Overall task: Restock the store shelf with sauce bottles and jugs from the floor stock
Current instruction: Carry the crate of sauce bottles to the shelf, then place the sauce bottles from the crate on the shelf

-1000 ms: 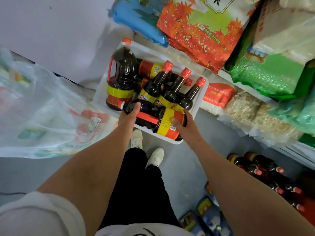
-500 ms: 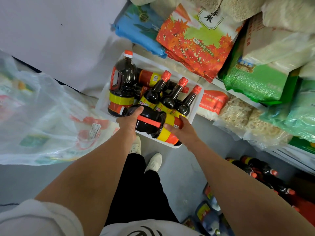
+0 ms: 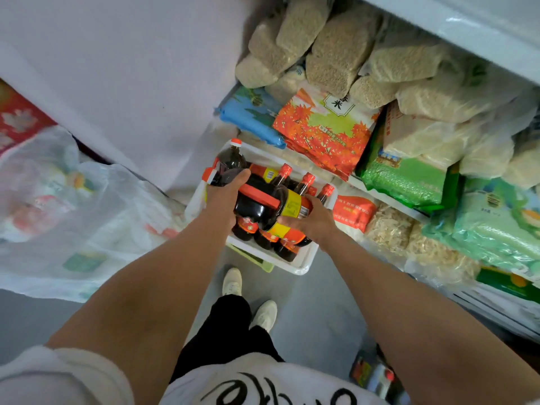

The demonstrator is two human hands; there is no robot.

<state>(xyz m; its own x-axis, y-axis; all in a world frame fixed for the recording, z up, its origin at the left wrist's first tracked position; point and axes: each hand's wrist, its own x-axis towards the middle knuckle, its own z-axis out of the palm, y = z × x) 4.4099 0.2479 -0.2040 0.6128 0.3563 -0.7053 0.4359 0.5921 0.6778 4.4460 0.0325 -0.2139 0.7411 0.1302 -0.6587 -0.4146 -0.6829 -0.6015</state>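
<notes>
Dark jug [image 3: 260, 204], gripped sideways by left hand [image 3: 223, 194] and right hand [image 3: 311, 219], has risen clear of the crate [image 3: 304, 263] toward the twelve-o'clock shelf; shelving seems next.

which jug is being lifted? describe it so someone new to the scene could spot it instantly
Start at the white bin on the floor below the shelf of rice bags. Above it, the left hand and right hand hold a dark sauce jug lying sideways. Unlike the slim red-capped bottles standing upright in the bin, it is wide, horizontal, and has a red handle.
</notes>
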